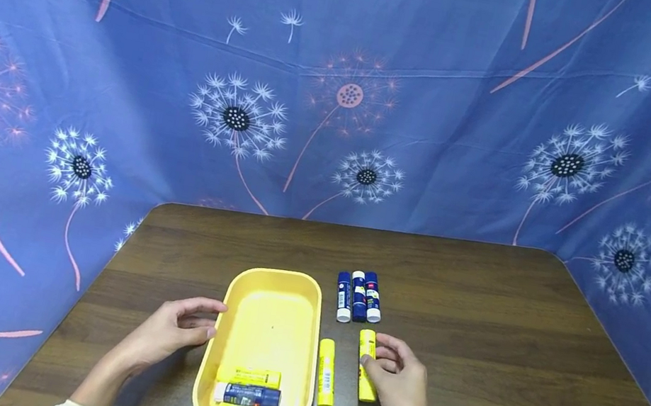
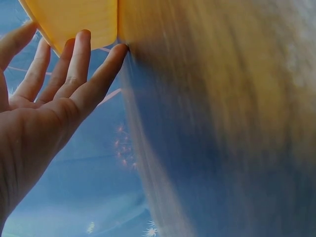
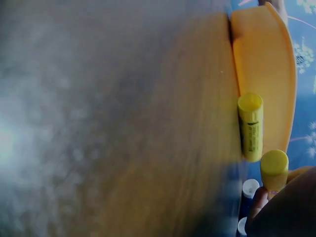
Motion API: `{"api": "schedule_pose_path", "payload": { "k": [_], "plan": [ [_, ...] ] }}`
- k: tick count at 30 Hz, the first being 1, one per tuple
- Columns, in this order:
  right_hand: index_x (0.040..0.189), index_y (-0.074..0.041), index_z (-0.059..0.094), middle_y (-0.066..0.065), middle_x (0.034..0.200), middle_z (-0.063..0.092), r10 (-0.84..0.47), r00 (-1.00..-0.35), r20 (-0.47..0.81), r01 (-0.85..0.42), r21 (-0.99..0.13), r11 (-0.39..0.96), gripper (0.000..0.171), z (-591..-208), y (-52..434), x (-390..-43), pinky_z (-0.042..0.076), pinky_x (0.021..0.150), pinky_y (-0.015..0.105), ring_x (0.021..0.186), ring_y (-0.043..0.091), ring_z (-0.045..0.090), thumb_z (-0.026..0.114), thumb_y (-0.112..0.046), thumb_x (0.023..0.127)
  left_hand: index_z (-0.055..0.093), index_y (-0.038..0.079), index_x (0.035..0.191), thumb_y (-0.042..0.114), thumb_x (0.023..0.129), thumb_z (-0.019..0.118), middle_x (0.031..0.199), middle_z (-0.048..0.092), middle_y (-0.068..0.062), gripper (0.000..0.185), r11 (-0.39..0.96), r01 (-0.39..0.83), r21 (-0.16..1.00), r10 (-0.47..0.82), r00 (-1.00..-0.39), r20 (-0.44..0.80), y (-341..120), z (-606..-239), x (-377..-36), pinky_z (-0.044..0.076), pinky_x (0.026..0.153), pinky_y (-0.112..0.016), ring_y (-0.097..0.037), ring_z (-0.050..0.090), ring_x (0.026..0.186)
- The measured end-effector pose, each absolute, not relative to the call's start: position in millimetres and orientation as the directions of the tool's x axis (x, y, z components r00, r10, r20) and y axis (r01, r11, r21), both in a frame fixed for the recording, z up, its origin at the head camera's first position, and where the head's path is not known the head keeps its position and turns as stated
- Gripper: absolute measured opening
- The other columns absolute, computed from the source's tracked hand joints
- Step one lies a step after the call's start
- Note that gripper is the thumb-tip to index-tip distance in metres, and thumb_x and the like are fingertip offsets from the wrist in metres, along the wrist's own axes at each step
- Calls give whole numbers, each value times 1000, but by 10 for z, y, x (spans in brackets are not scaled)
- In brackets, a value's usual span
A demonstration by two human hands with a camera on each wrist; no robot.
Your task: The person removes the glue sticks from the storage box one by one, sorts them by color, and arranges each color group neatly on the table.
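A yellow tray [image 1: 280, 273] lies on a brown table [image 1: 504, 333], holding two yellow glue sticks [image 1: 248, 375] and a blue one [image 1: 248, 395]. My left hand [image 1: 209, 320] touches the tray's left wall; in the left wrist view its fingers [image 2: 79, 59] lie straight against the tray [image 2: 74, 19]. My right hand [image 1: 377, 357] pinches a yellow glue stick [image 1: 363, 378] that lies on the table right of the tray. In the right wrist view this stick [image 3: 274, 170] shows by my hand [image 3: 281, 202]. A second yellow stick [image 1: 326, 373] lies loose between it and the tray.
Three blue glue sticks [image 1: 358, 297] lie side by side beyond the yellow ones. A blue cloth with dandelion print [image 1: 344, 91] walls in the table at the back and both sides. Bare wood stretches to the right.
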State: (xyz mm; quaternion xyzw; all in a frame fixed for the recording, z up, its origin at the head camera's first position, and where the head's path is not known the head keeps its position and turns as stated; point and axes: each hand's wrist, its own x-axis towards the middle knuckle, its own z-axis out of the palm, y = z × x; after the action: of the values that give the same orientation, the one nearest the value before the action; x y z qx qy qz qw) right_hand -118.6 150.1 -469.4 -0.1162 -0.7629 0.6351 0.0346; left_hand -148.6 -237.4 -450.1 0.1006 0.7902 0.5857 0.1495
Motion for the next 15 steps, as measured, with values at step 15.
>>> {"api": "schedule_pose_path", "payload": {
  "k": [15],
  "plan": [
    [126, -2, 68, 10, 100, 71, 221, -971, -91, 170, -913, 370, 45, -4762, 1423, -1175, 51, 66, 17, 77, 6, 61, 79, -5, 82, 56, -3, 142, 15, 96, 73, 146, 56, -30, 52, 287, -8, 958, 343, -933, -110, -2383, -4509, -1494, 56, 92, -21, -40, 64, 127]
  ]
}}
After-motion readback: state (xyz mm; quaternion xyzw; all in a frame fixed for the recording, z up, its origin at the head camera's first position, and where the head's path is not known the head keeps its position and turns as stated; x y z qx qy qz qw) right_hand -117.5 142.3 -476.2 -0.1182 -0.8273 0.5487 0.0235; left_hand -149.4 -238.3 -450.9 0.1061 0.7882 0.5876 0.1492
